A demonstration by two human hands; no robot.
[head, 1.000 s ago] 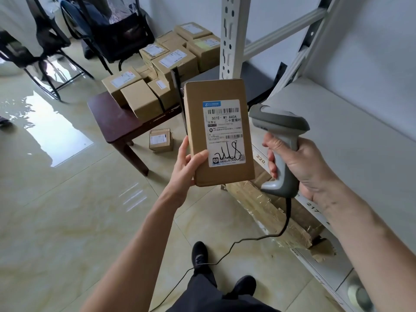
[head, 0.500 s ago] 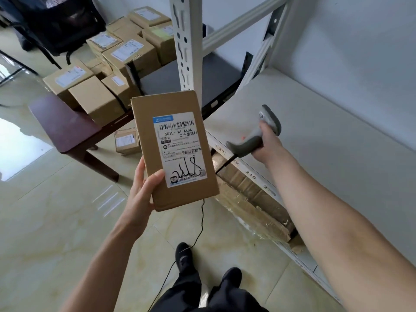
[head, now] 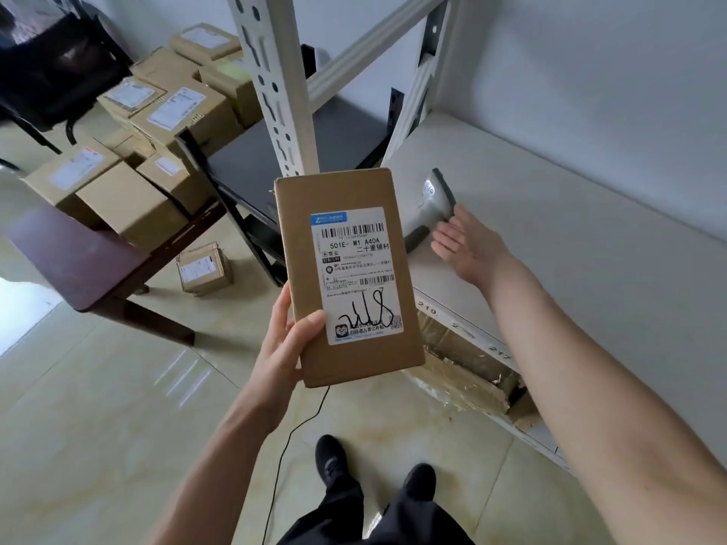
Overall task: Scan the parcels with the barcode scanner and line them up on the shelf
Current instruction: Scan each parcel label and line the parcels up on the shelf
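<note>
Scanner (head: pixel 430 208) now released on shelf (head: pixel 570 245); labelled parcel (head: pixel 350 277) upright.

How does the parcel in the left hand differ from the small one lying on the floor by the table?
The held parcel is flat and tall; the floor parcel is a smaller, squatter box. The left hand grips the held one upright in the air with its label facing the camera; the floor one sits alone on the tiles, label up but too blurred to read. Both are brown cardboard with white shipping labels.
</note>
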